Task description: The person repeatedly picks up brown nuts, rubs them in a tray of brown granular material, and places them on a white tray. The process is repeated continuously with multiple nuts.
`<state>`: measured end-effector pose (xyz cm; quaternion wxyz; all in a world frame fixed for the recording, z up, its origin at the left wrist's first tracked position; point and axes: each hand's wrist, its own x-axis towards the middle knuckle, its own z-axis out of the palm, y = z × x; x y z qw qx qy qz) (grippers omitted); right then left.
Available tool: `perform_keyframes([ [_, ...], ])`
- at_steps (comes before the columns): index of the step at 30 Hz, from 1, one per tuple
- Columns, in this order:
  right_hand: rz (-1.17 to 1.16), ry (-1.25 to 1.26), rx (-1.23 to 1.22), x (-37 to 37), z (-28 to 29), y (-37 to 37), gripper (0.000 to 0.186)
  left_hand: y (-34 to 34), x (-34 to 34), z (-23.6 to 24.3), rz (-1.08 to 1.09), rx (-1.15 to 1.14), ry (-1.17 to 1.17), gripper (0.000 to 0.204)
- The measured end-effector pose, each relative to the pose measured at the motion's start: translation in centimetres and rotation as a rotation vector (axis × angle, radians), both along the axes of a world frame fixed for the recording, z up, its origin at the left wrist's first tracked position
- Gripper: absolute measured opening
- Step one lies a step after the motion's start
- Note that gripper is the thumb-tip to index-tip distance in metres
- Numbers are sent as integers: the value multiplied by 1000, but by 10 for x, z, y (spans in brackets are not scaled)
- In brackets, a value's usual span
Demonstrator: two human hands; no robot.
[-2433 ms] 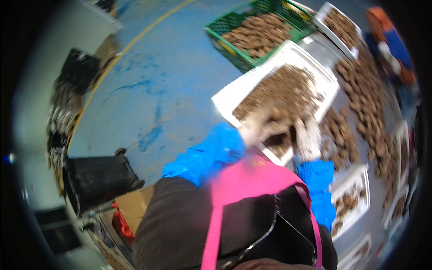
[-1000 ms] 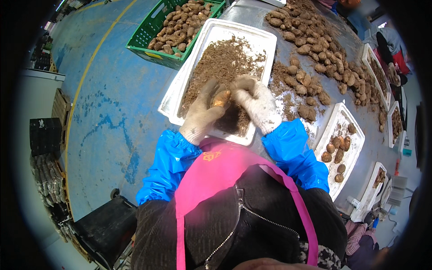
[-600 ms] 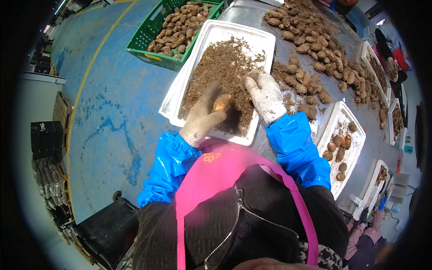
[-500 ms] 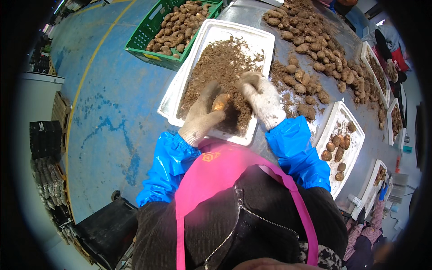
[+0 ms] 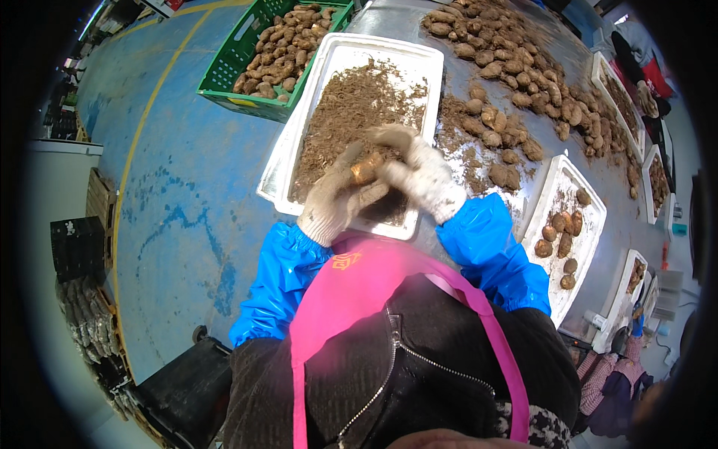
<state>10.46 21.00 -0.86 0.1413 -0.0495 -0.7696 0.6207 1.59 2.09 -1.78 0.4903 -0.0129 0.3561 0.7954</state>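
A brown taro with a paler, scraped-looking patch lies in my left hand, gloved fingers wrapped around it. My right hand, in a dirty whitish glove, curves over the taro's right end, thumb and fingers against it. Both hands are above a white foam tray strewn with brown fibrous peelings. The palm side of the right hand is partly hidden.
A green crate of taros stands beyond the tray on the left. Heaped taros cover the steel table at right, beside a second white tray holding several. Other people work along the right side.
My right hand has moved left and closed in on the taro, which it was apart from before. The left hand still holds the taro, slightly shifted.
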Motion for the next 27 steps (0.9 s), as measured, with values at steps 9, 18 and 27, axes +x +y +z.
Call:
perform_keyframes([
  [9,-100,-7,189,-10,-16,0,20,-7,-3,-10,-172,183,35,68],
  [18,186,-102,-189,10,-3,9,63,-1,-4,-4,-160,-270,240,62],
  [27,-86,-176,-607,8,2,-29,57,-4,-6,13,-74,-735,631,42],
])
